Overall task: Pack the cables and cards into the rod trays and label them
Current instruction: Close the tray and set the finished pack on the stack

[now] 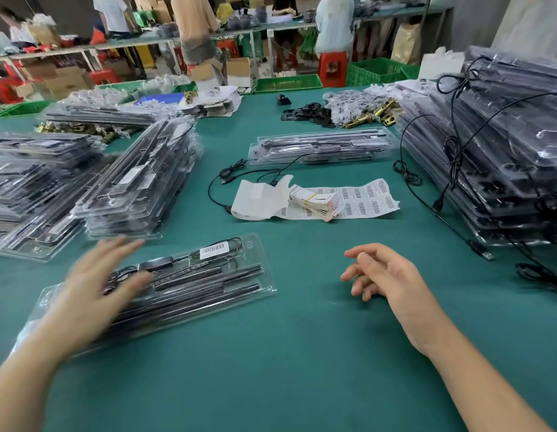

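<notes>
My left grip is nearest, fingers straight and spread, holding nothing, over the left end of a clear rod tray. It is blurred, so I cannot tell whether it touches the plastic. The tray lies slantwise on the green worktop, with black rods, a coiled cable and a barcode label at its far end. My right grip is well apart to the right, loosely curled and empty.

Beyond them lies a sheet of barcode labels, with a banded bundle of cards on top and a curl of white backing paper beside it. A loose black cable loops just behind. Farther back are two more filled trays. Tall tray stacks stand left and right, with cables draped over the right one.
</notes>
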The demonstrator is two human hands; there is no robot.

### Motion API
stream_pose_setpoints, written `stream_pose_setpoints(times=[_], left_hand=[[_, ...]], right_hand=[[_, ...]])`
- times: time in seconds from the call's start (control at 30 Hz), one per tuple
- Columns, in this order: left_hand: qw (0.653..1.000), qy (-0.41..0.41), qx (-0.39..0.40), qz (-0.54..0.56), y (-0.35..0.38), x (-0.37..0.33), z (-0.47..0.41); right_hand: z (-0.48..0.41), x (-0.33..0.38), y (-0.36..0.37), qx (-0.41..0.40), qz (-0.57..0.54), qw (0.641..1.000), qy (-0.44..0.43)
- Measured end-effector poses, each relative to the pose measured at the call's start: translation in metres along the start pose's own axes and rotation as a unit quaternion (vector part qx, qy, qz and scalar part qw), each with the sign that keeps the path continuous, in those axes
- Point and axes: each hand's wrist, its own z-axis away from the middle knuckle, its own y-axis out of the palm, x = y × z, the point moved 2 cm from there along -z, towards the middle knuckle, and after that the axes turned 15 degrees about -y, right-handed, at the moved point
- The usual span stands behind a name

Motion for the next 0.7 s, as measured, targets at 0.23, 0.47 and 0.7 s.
stream_pose_setpoints(times=[0.23,0.47,0.7], left_hand=[[0.988,-0.026,0.082,-0.128,0.031,-0.006,0.006],[0.981,-0.121,0.009,-0.149,0.036,0.039,0.027],[0.965,-0.241,-0.074,-0.076,0.047,0.054,0.057]], right_hand=[[0.002,0.000,-0.003,0.008,0.002,1.000,-0.001],[0.001,-0.002,-0.006,0.017,-0.006,1.000,-0.003],[0.001,-0.004,-0.003,0.053,0.014,0.999,0.002]])
